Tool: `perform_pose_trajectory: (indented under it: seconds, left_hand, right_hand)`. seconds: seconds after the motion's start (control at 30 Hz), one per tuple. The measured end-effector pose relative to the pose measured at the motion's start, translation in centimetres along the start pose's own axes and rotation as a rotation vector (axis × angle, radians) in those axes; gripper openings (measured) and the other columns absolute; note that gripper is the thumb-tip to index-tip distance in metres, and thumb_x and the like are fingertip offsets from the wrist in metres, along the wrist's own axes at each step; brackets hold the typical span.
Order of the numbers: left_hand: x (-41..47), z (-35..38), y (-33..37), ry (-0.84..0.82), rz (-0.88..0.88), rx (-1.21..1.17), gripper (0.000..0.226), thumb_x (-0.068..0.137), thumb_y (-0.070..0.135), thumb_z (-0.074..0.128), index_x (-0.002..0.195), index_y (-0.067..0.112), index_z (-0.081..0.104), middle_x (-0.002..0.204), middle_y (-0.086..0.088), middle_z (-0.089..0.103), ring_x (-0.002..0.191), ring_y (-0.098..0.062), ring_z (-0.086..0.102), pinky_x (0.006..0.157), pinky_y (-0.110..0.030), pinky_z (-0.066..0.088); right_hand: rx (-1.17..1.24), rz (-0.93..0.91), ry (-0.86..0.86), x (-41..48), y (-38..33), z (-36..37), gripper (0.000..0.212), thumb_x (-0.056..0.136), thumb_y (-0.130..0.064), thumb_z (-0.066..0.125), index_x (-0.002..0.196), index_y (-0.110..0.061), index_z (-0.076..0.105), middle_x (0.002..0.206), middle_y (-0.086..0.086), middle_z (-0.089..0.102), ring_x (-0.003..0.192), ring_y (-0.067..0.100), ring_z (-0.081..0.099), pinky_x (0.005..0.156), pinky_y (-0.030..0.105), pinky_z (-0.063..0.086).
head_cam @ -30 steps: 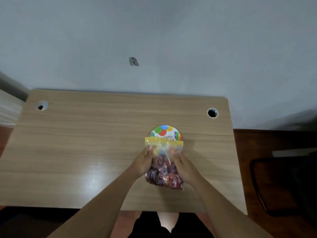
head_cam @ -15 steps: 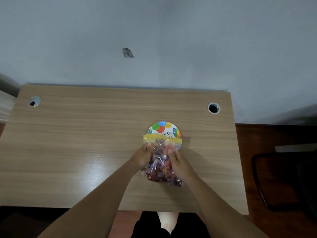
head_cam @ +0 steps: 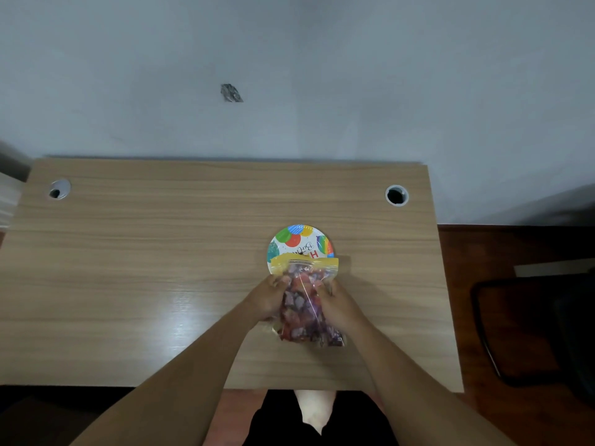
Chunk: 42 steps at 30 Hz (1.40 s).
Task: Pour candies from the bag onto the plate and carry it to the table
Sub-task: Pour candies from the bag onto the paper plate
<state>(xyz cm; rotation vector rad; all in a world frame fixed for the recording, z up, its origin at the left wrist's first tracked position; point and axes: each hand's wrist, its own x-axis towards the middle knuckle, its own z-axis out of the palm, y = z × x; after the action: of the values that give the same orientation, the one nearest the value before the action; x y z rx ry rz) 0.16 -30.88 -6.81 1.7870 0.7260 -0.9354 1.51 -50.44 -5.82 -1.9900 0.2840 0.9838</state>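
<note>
A clear zip bag of candies (head_cam: 302, 304) with a yellow top strip lies lengthwise on the wooden desk (head_cam: 161, 268), its mouth over the near edge of a colourful paper plate (head_cam: 297, 241). The plate shows balloon prints and holds no candies that I can see. My left hand (head_cam: 267, 296) grips the bag's left side just below the yellow strip. My right hand (head_cam: 336, 304) grips its right side. The bag's mouth looks parted between my hands. Red, pink and purple wrapped candies fill the bag.
Two round cable holes sit in the desk's far corners, one at the left (head_cam: 59, 189), one at the right (head_cam: 396, 195). A grey wall rises behind the desk. A dark chair (head_cam: 531, 326) stands on the brown floor to the right.
Both hands have slid closer together along the bag, bunching it narrower, and the yellow top strip has parted and tipped toward the plate. The plate has not moved.
</note>
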Motion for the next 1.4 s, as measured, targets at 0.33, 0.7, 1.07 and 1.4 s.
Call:
perform_pose_trajectory:
  seconds: [0.33, 0.7, 1.07, 1.4]
  left_hand:
    - [-1.6, 0.3, 0.5, 0.014, -0.005, 0.003, 0.046, 0.110, 0.049, 0.037, 0.131, 0.017, 0.062, 0.125, -0.019, 0.071, 0.109, -0.038, 0.074, 0.079, -0.043, 0.061]
    - [-1.9, 0.6, -0.7, 0.021, 0.017, -0.050, 0.044, 0.109, 0.048, 0.044, 0.139, 0.020, 0.062, 0.133, -0.012, 0.067, 0.114, -0.036, 0.071, 0.092, -0.055, 0.063]
    - [-2.0, 0.5, -2.1, -0.005, 0.050, -0.186, 0.051, 0.102, 0.053, 0.058, 0.141, 0.021, 0.065, 0.129, -0.014, 0.073, 0.113, -0.037, 0.075, 0.087, -0.060, 0.065]
    - [-2.8, 0.5, -1.4, -0.049, 0.054, -0.239, 0.045, 0.105, 0.046, 0.059, 0.139, 0.017, 0.068, 0.129, -0.014, 0.073, 0.108, -0.038, 0.077, 0.091, -0.058, 0.065]
  right_hand:
    - [-0.055, -0.007, 0.004, -0.2, 0.5, 0.1, 0.035, 0.112, -0.045, 0.040, 0.118, -0.019, 0.062, 0.111, 0.006, 0.071, 0.110, 0.027, 0.066, 0.099, 0.040, 0.050]
    - [-0.069, -0.051, 0.039, -0.5, 1.5, 0.2, 0.040, 0.112, -0.043, 0.042, 0.140, -0.023, 0.062, 0.133, 0.005, 0.070, 0.123, 0.026, 0.065, 0.104, 0.037, 0.049]
    - [-0.002, -0.067, 0.100, -1.7, 1.7, -0.2, 0.032, 0.110, -0.048, 0.046, 0.129, -0.030, 0.066, 0.112, -0.003, 0.075, 0.103, 0.020, 0.071, 0.091, 0.036, 0.054]
    - [-0.060, -0.070, 0.118, -2.4, 1.4, -0.8, 0.036, 0.111, -0.046, 0.045, 0.128, -0.022, 0.067, 0.120, -0.001, 0.071, 0.112, 0.021, 0.067, 0.091, 0.034, 0.050]
